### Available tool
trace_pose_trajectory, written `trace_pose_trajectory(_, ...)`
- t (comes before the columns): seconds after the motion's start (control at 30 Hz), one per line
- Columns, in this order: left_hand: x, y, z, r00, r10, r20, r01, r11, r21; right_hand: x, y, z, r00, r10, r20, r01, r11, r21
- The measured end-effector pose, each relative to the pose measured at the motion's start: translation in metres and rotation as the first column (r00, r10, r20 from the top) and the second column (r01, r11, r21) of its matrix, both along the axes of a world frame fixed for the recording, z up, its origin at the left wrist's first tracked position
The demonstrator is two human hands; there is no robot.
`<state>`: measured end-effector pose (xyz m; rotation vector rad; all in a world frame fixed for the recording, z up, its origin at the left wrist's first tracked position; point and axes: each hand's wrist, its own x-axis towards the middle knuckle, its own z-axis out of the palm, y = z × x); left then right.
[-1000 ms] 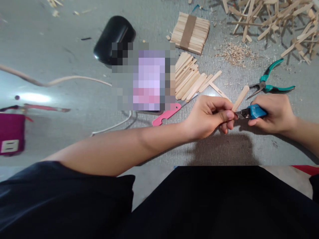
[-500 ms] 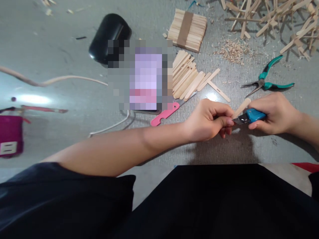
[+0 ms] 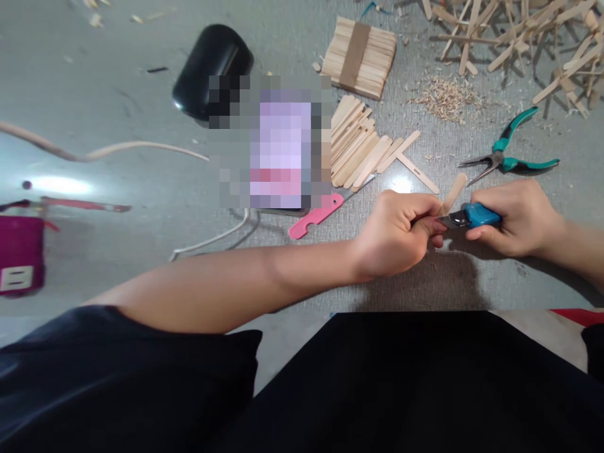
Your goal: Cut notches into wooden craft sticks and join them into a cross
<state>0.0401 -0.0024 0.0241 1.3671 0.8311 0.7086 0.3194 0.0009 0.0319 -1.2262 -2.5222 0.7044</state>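
Observation:
My left hand is closed round the lower part of a wooden craft stick, whose rounded upper end sticks out above the fingers. In my right hand is a blue utility knife, gripped by its handle. The knife's blade points left and meets the stick right by my left fingertips. My left fingers hide the lower end of the stick and the blade's tip. Above the hands lie loose craft sticks in a row, with a pink folding knife partly under them.
Green-handled needle-nose pliers lie open above my right hand. Behind are a banded bundle of sticks, a heap of wood shavings and a tangle of sticks. A black rounded object and a blurred-out phone-like thing lie left.
The craft stick has tilted more upright in my left hand, which has turned slightly. The knife has shifted a little left and up, its blade still against the stick.

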Motion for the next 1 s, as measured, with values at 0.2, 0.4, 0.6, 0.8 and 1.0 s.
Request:
trace_pose_trajectory(0.2,0.005,0.000,-0.002,0.999,0.031,0.022,-0.030,0.999,-0.043,-0.001,-0.002,-0.003,1.000,-0.029,0.004,0.029,0.999,0.039)
trace_pose_trajectory(0.4,0.004,0.000,-0.004,0.990,-0.020,0.140,0.055,0.966,-0.252,0.002,0.001,-0.010,0.998,-0.051,-0.031,0.054,0.989,0.138)
trace_pose_trajectory(0.6,0.005,0.001,-0.004,0.975,0.002,0.221,0.083,0.925,-0.372,0.004,-0.002,-0.018,0.997,-0.059,-0.047,0.068,0.974,0.218)
trace_pose_trajectory(0.8,0.006,0.001,-0.002,0.969,0.046,0.243,0.071,0.891,-0.449,0.003,-0.008,-0.020,0.992,-0.123,-0.036,0.128,0.942,0.309)
trace_pose_trajectory(1.0,0.005,0.002,-0.004,0.968,0.032,0.251,0.094,0.875,-0.475,0.002,-0.006,-0.019,0.991,-0.133,-0.024,0.133,0.928,0.347)
